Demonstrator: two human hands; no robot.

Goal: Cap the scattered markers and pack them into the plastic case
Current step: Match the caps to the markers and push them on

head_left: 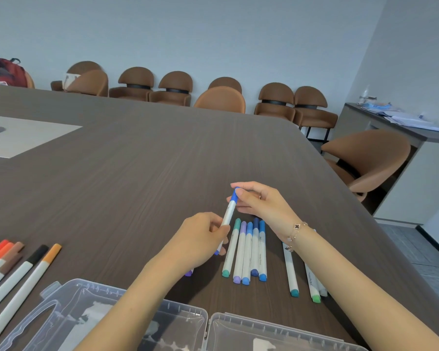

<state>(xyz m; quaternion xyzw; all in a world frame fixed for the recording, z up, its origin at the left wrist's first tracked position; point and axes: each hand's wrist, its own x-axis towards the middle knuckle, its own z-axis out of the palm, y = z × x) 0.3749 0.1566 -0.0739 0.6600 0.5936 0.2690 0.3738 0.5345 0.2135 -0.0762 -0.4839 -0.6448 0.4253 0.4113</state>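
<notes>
A blue marker (228, 214) with a white barrel is held tilted above the table. My left hand (200, 239) grips its lower barrel. My right hand (260, 201) pinches the blue cap at its top end. Just below lie several capped markers side by side in teal, lilac and blue (246, 252). More green and teal markers (290, 269) lie under my right wrist. A purple marker end (188, 273) peeks out under my left forearm. The clear plastic case (238, 323) lies open at the near edge, partly hidden by my left arm.
Orange, red, brown and black markers (15, 267) lie at the left on the dark wood table (137, 173). Brown chairs (221, 97) line the far wall, and one chair (368, 158) stands at the table's right edge. A red backpack (5, 72) sits far left.
</notes>
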